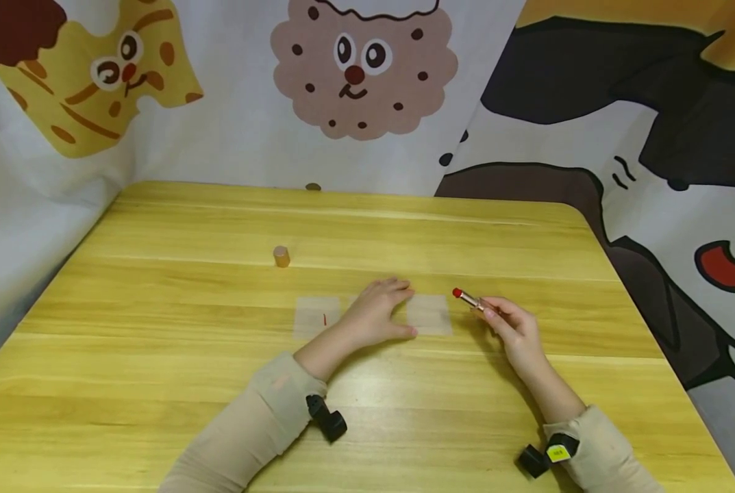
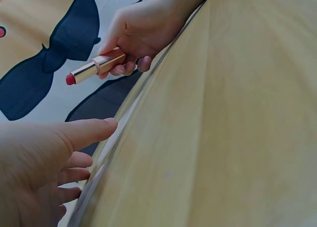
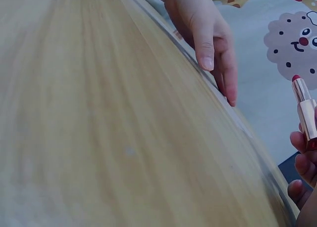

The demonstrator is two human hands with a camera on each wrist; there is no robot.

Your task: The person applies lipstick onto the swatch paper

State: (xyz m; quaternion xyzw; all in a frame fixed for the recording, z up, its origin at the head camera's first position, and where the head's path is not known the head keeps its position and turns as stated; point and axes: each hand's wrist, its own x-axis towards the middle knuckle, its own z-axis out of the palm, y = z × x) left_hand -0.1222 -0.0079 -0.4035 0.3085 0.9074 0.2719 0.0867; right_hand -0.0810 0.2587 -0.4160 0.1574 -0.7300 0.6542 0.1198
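My right hand (image 1: 518, 335) grips a lipstick (image 1: 468, 299) by its gold case, thumb along the side. The red tip is exposed and points up and left, above the table; in the left wrist view the lipstick (image 2: 99, 68) shows a two-part gold body. My left hand (image 1: 376, 313) rests with fingers spread, thumb and fingertips at the left edge of a thin translucent sheet (image 1: 430, 315). Left of that hand lies another such sheet (image 1: 308, 318) bearing a short red stroke (image 1: 325, 320). The left hand hides the area between the two sheets.
A small gold-brown cap-like cylinder (image 1: 282, 257) stands on the wooden table (image 1: 157, 308), behind the left sheet. Cloth printed with cartoon figures (image 1: 367, 82) hangs behind the table and along its sides. Black wrist cameras are strapped on both sleeves.
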